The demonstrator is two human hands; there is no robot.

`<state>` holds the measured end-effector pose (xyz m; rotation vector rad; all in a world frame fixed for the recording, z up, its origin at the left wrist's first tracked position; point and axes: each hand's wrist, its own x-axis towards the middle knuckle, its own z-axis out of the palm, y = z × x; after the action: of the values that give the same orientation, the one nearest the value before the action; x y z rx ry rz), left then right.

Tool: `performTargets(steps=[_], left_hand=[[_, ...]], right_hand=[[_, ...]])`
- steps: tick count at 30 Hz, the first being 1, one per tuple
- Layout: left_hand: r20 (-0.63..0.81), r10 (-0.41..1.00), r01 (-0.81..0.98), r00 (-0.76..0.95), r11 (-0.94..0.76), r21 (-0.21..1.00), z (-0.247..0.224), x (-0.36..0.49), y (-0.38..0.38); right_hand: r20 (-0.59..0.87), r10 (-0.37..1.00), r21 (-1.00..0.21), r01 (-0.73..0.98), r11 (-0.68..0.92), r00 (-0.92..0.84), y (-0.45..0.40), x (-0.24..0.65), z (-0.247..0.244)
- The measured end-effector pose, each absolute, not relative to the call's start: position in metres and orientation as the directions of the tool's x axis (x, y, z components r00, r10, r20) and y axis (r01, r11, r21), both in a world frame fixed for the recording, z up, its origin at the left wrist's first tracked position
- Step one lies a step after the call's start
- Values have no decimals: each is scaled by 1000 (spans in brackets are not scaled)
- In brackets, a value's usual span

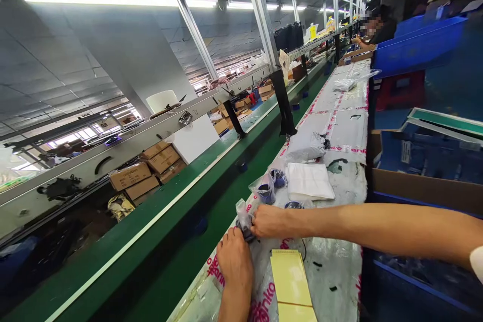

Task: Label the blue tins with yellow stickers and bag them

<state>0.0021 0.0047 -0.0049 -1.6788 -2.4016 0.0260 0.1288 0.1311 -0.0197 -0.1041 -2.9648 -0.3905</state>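
Both hands meet over a dark item (247,233) with a clear plastic bag (243,214) on it, near the bench's left edge. My left hand (234,254) comes from below, fingers curled against the item. My right hand (266,221) reaches in from the right, its fingers closed at the same item, which they partly hide. Yellow label sheets (291,279) lie in front of the hands. Just beyond are blue rolls in clear bags (266,192) and a stack of white sheets (310,181).
A green conveyor (169,231) runs along the left. Plastic bags (307,147) lie farther up the bench (345,131). At right stand a cardboard box (422,183) and blue bins (418,45). A person (383,25) sits at the far end.
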Motion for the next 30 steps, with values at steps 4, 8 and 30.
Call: performTargets(steps=[4, 8, 30], left_hand=[[146, 911, 915, -386, 398, -62, -2, -4, 3], [146, 908, 912, -393, 405, -63, 1, 0, 4], [70, 916, 911, -394, 400, -106, 5, 10, 15]], right_hand=[[163, 140, 177, 168, 970, -977, 139, 135, -12], [161, 299, 103, 317, 943, -941, 142, 135, -10], [75, 529, -122, 519, 846, -845, 151, 121, 1]])
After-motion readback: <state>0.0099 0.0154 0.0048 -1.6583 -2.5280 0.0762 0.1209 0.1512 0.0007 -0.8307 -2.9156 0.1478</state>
